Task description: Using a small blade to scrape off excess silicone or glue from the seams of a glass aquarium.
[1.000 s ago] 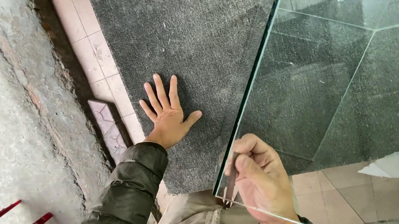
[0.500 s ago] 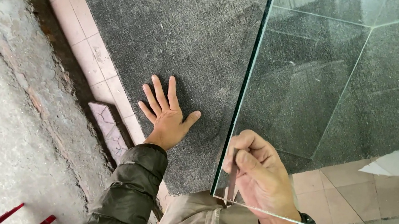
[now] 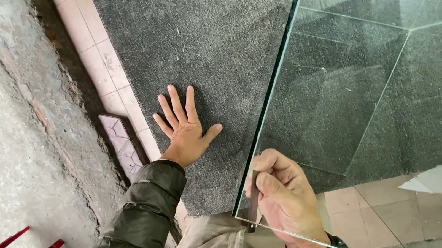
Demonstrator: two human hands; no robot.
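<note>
A glass tank (image 3: 367,102) with clear panes stands on a dark grey carpet (image 3: 198,33). My left hand (image 3: 184,128) lies flat on the carpet with its fingers spread, just left of the tank's near corner edge. My right hand (image 3: 284,200) reaches inside the tank at that corner and grips a thin dark blade-like tool (image 3: 253,202), held upright against the inner corner seam. Both arms wear a dark olive jacket.
A strip of pale pink tiles (image 3: 93,54) borders the carpet on the left. Beyond it runs a rough concrete surface (image 3: 3,132). Two red handles (image 3: 33,241) show at the bottom left. Tan floor tiles (image 3: 388,215) show through the glass at the lower right.
My right hand with the tool has shifted slightly along the corner seam. My left hand stays flat on the carpet.
</note>
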